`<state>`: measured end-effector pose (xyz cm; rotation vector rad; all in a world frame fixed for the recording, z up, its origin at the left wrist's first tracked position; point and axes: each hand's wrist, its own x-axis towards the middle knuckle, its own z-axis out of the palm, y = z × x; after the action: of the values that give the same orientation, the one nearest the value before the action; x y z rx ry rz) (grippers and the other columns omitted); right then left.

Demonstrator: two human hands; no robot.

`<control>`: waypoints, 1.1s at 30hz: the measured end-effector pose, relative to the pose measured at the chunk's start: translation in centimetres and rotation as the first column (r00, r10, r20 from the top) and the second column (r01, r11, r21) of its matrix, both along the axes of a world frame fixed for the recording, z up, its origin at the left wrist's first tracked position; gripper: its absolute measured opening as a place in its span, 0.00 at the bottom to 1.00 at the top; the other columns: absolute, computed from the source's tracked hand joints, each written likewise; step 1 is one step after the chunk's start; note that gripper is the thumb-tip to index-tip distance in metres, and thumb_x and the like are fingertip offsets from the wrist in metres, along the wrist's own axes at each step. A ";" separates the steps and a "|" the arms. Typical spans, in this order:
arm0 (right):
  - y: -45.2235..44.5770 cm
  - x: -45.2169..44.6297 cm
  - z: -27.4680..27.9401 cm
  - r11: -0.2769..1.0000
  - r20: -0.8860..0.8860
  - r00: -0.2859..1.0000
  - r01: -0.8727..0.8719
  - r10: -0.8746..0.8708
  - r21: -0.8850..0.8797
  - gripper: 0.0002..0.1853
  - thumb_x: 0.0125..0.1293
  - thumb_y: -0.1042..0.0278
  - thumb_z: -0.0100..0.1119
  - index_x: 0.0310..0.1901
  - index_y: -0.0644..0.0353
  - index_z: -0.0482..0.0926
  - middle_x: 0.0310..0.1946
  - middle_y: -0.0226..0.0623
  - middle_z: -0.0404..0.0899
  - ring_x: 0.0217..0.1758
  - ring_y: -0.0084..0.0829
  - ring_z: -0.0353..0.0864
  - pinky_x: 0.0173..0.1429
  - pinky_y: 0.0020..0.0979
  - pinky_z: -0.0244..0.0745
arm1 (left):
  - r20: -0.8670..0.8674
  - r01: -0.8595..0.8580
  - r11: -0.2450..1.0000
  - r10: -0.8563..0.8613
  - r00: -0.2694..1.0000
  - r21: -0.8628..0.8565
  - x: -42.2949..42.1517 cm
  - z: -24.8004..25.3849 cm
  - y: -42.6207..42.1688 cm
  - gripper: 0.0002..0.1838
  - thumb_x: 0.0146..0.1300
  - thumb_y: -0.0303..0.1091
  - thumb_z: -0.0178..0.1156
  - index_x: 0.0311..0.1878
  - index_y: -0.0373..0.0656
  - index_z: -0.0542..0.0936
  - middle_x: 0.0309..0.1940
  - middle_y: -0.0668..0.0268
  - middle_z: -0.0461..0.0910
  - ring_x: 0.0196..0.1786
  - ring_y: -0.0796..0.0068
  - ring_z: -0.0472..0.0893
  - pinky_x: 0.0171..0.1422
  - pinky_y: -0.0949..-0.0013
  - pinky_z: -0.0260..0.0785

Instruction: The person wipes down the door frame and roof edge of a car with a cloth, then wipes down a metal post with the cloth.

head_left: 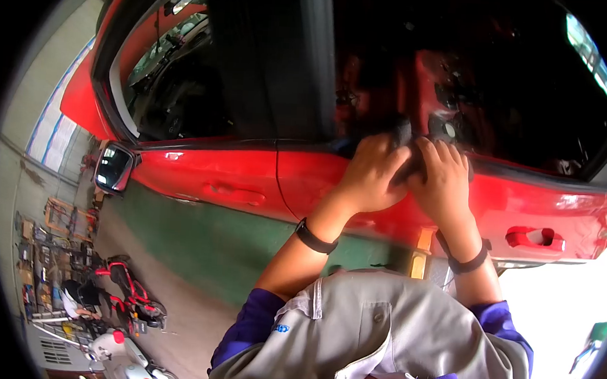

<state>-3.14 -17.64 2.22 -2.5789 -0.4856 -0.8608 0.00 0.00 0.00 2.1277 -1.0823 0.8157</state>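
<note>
Both hands are at the window sill of a red car door (pixel 509 200), where the window opening has no glass visible in it. My left hand (pixel 374 171) curls around a dark object (pixel 404 131), its fingers wrapped and partly hidden behind the sill. Right beside it, my right hand (pixel 443 175) closes on the same dark object from the other side, fingers bent over its top. The object is black and blurred, so its kind cannot be made out. Behind the hands, the dim car interior shows red metal (pixel 429 86).
To the left are the front door (pixel 208 174) and side mirror (pixel 114 167). A yellow object (pixel 420 254) stands below the rear door. Farther off are a red two-wheeler (pixel 130 287), a pale scooter (pixel 123 360), cluttered shelves (pixel 46 258) and a crouching person (pixel 81 298).
</note>
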 end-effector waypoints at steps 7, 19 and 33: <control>4.9 2.2 1.6 0.995 0.043 0.994 -0.102 0.102 -0.002 0.24 0.42 0.65 0.62 0.46 0.54 0.76 0.35 0.38 0.78 0.44 0.43 0.79 0.46 0.43 0.67 | -0.022 -0.172 0.984 0.173 0.985 0.054 -0.4 0.3 5.7 0.35 0.48 0.34 0.71 0.61 0.44 0.70 0.47 0.52 0.73 0.50 0.46 0.73 0.56 0.50 0.65; 4.6 2.3 -1.5 0.967 0.248 0.951 -0.221 0.185 0.127 0.28 0.46 0.66 0.62 0.53 0.59 0.76 0.32 0.33 0.74 0.40 0.35 0.74 0.46 0.37 0.66 | -0.049 -0.225 0.973 0.227 0.973 0.052 0.4 1.4 4.9 0.30 0.46 0.23 0.71 0.54 0.38 0.71 0.39 0.52 0.78 0.44 0.45 0.77 0.49 0.50 0.67; -10.5 -1.9 0.1 0.985 0.112 0.994 -0.009 -0.011 0.174 0.27 0.45 0.70 0.63 0.53 0.54 0.78 0.45 0.40 0.80 0.55 0.42 0.76 0.57 0.42 0.68 | 0.048 -0.370 0.830 0.387 0.921 0.417 -2.0 4.2 -10.8 0.29 0.51 0.39 0.72 0.54 0.42 0.71 0.37 0.53 0.76 0.41 0.48 0.77 0.46 0.50 0.67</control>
<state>-5.06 -28.15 2.30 -2.3811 -0.4206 -1.0070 -1.99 -10.84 4.17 2.7758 -0.8804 0.7594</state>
